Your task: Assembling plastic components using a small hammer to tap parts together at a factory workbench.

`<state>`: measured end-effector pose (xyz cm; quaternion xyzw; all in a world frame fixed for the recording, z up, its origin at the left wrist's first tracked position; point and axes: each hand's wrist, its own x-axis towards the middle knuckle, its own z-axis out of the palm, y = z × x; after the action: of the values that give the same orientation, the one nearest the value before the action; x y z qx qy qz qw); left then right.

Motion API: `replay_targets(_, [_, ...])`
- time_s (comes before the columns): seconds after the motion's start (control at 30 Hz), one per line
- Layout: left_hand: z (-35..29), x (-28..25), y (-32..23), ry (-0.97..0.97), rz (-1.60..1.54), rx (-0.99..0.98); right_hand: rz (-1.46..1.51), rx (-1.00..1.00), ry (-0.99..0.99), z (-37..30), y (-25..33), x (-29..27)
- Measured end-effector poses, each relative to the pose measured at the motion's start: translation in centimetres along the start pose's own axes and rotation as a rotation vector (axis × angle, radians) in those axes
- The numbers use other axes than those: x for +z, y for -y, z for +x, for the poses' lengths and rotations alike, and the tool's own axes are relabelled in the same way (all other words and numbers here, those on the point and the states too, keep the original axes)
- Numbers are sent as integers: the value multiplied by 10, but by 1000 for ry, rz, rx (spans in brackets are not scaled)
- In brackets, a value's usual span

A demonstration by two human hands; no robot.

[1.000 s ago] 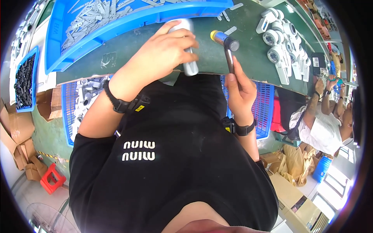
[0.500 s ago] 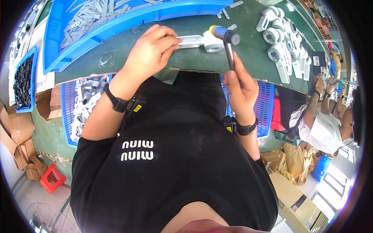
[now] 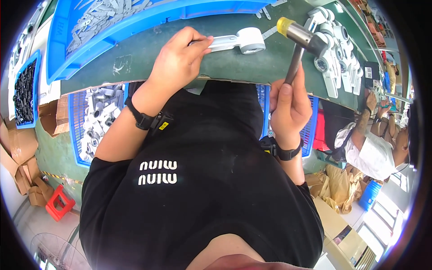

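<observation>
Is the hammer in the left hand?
No, the right hand grips the hammer; the left hand holds a white round-headed part.

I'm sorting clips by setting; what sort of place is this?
Probably a factory workshop: a hammer in the right hand, a blue tray of grey strips, and clustered white parts.

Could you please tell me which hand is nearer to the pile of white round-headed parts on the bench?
Right. The right hand, gripping a double-faced mallet, is below and left of the pile in view; the left hand, holding a similar white part, is farther left.
</observation>
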<state>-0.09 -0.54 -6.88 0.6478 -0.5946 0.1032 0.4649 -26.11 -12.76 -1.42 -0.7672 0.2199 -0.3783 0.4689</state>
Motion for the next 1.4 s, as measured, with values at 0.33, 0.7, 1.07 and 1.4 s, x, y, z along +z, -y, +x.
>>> replay_targets(0.33, [1, 2, 0, -19, 1, 18, -44, 129, -66, 3, -1, 2])
replay_targets(0.7, [-1, 1, 0, 28, -120, -122, -160, -128, -61, 2, -12, 9])
replay_targets(1.07, [1, -5, 6, 41, -161, -178, -316, -179, 215, 15, -16, 22])
replay_targets(1.4, [2, -9, 2, 99, -157, -225, -293, -401, 91, 8, -20, 4])
